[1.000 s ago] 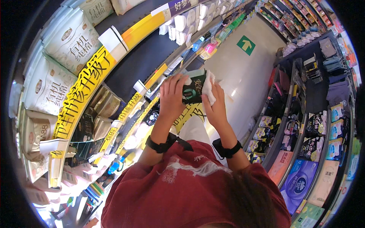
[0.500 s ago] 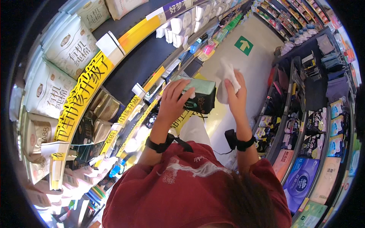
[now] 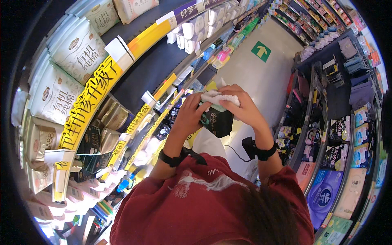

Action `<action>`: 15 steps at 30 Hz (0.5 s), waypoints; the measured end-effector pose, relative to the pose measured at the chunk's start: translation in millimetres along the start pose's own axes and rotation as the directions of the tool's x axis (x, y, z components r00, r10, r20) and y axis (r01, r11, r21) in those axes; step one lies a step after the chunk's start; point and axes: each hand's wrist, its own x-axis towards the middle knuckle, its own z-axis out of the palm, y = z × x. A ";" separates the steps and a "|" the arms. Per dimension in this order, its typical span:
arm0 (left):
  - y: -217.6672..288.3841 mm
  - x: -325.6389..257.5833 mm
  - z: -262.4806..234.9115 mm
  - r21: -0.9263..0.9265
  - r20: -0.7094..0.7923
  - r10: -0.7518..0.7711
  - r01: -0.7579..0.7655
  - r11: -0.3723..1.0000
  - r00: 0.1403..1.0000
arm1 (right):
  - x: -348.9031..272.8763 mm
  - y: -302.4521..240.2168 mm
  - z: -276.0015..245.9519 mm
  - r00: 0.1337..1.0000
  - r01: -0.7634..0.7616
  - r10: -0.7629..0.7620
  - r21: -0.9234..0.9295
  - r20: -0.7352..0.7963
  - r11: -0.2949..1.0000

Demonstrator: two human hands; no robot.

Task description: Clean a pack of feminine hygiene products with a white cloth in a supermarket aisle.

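Note:
My left hand (image 3: 188,113) grips a dark green and pale green package (image 3: 217,122) by its left side, holding it in the air in front of me. My right hand (image 3: 241,105) presses a crumpled white cloth (image 3: 222,100) against the package's upper part. The cloth spreads across toward my left thumb and hides most of the pale green face. The package is tilted, with its dark side turned toward me.
A shelf with a yellow edge strip (image 3: 87,98) and white packs (image 3: 79,53) curves along my left. Several shelves on the right hold a purple pack (image 3: 324,196) and other packages. The aisle floor (image 3: 249,77) bears a green arrow sign (image 3: 261,51).
My right hand has moved left with the white cloth, from beside the package onto it. The package has tilted and turned, showing more of its dark side.

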 end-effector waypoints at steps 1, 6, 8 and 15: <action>0.6 0.4 1.1 0.000 0.000 0.001 -0.001 1.000 1.000 | -1.0 1.2 -0.2 1.000 0.007 -0.008 0.014 0.011 1.000; -1.5 1.0 14.5 -0.184 -0.118 0.079 -0.100 0.978 0.990 | -3.3 5.3 -1.6 0.998 0.059 -0.059 0.047 0.009 0.997; 2.8 2.9 15.5 -0.213 -0.132 0.079 -0.106 0.971 0.988 | -6.6 11.5 -1.7 0.997 0.060 -0.054 0.131 -0.048 0.990; 12.1 13.2 7.0 -0.137 -0.139 0.139 -0.158 0.978 0.981 | -13.0 13.2 -16.4 0.855 -0.051 0.392 0.697 -0.340 0.715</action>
